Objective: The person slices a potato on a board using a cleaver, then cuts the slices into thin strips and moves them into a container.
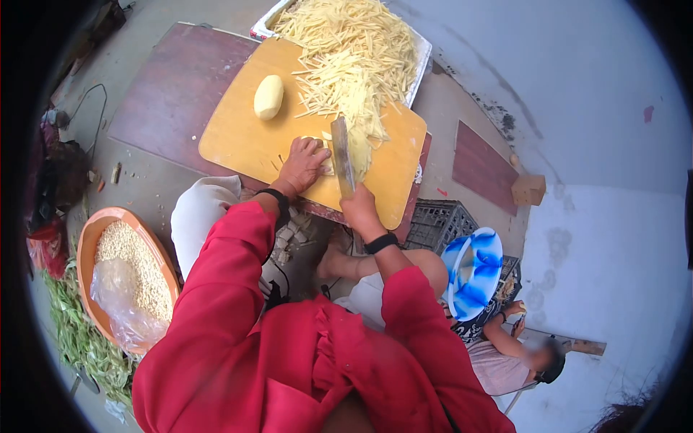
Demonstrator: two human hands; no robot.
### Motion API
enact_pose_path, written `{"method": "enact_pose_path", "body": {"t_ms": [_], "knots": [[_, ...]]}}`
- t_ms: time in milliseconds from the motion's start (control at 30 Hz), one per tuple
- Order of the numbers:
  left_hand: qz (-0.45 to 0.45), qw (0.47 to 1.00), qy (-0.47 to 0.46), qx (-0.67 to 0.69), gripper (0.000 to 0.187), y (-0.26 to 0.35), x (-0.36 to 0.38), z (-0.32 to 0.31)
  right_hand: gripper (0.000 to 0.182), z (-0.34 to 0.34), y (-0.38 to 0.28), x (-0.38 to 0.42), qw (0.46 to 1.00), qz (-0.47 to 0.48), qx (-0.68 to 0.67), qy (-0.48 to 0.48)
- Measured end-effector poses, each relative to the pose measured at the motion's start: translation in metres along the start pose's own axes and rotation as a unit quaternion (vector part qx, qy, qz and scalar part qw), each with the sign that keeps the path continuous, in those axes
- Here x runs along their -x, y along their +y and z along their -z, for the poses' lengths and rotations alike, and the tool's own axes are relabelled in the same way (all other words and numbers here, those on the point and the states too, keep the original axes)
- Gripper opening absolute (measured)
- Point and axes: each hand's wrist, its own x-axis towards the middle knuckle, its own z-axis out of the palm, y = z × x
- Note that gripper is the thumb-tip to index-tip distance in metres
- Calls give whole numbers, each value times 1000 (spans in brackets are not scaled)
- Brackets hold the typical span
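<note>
Slicing seems underway on the rounded yellow board (234,141): the bunched left hand (304,167) pins pale cut potato (328,168); the right hand (360,208) grips a grey metal cleaver (342,155). The next cut calls for tucked fingertips.

We are seeing bright, diffuse light, shadow pooling under the board (234,133), glints on the bag (119,289). Fisheye is bowing the edges; black vignetting is filling the corners. A person's head (541,359) is showing blurred.
</note>
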Motion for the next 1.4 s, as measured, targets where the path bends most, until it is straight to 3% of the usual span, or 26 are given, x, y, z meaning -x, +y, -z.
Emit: {"method": "enact_pose_path", "body": {"t_ms": [100, 200, 300, 400, 500, 600, 700, 833, 933, 1100, 1267, 1400], "knots": [[-6, 1000, 14, 8, 39, -1, 0, 0, 23, 1, -2, 10, 999, -5, -30, -23], [-11, 1000, 25, 11, 42, -1, 0, 0, 25, 13, -16, 8, 989, -98, -50, -102], [-6, 1000, 21, 15, 42, -1, 0, 0, 25, 23, -28, -2, 980, -104, 0, -170], [-9, 1000, 15, 18, 41, 0, -1, 3, 23, -4, -3, -21, 995, 22, 60, -78], [-28, 999, 18, -5, 39, -6, -2, -2, 22, -30, 4, -30, 998, 38, 34, 21], [-23, 999, 30, 17, 37, -5, -1, -1, 23, -35, 11, -42, 998, 46, 13, 35], [-17, 999, 9, 35, 34, -2, -1, 5, 24, -27, 13, -47, 1000, 14, -18, -17], [-21, 999, 13, 24, 36, -1, 0, 4, 24, -10, 0, -20, 1000, 23, 0, 11], [-18, 1000, 3, 23, 38, -2, 0, 3, 25, 3, 2, 5, 999, 4, -52, -9], [-19, 1000, 9, 16, 37, 0, 0, 4, 25, 5, 6, 13, 998, -26, -29, -56], [-12, 999, 6, 45, 42, -2, 1, 5, 24, 26, -31, 2, 976, -132, -21, -174], [-12, 999, 1, 40, 39, -3, -2, 4, 20, -17, 0, -42, 997, -15, 9, -70]]}}
